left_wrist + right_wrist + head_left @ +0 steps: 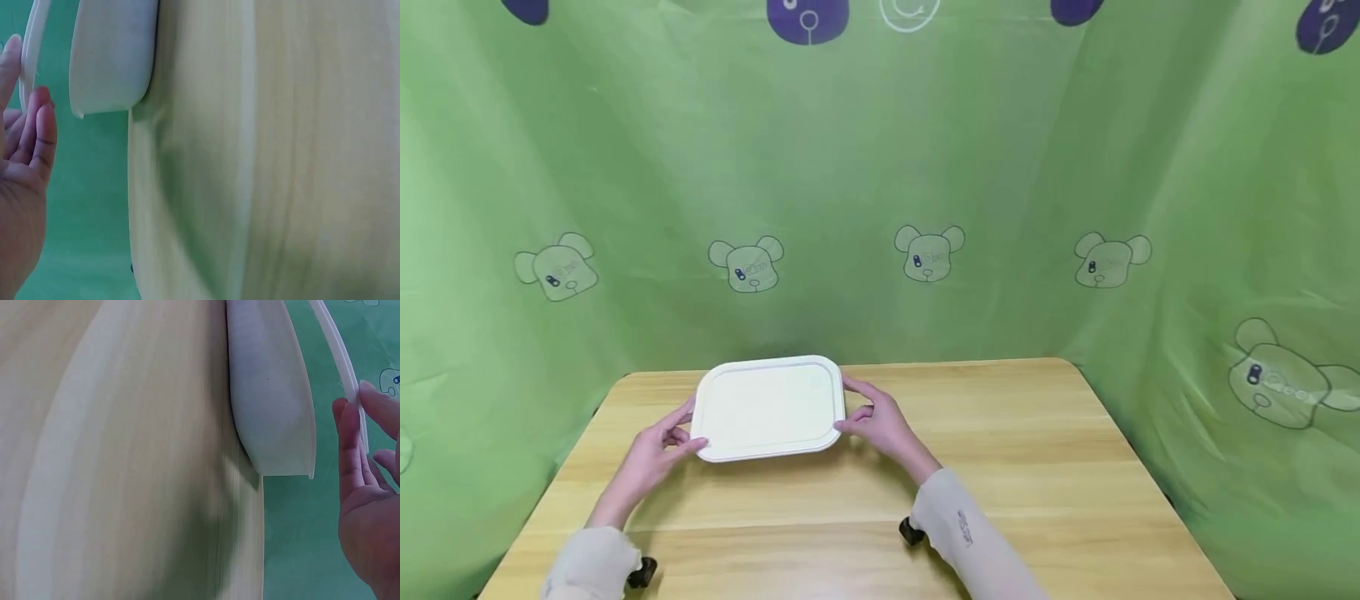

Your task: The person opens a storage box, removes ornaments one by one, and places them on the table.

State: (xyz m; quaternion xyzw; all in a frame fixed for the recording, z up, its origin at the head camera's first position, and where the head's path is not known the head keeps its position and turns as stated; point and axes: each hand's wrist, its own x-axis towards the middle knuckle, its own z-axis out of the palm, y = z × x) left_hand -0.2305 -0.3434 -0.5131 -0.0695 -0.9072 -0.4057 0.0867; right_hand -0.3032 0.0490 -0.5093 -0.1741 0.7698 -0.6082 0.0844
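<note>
A white rectangular lid (769, 408) with rounded corners is held level by both hands, one at each short end. My left hand (651, 458) pinches its left end, thumb at the near corner. On the opposite end my right hand (880, 421) grips the edge between thumb and fingers. Below the lid a white container (115, 56) stands upright on the table, and a gap shows between the two in both wrist views. The lid (340, 353) hides this container (269, 394) in the head view.
The light wooden table (1000, 467) has its far edge just behind the lid. A green curtain (850, 167) with bear-head prints surrounds it at the back and sides. A dark wrist-strap piece (912, 532) sticks out at the right sleeve.
</note>
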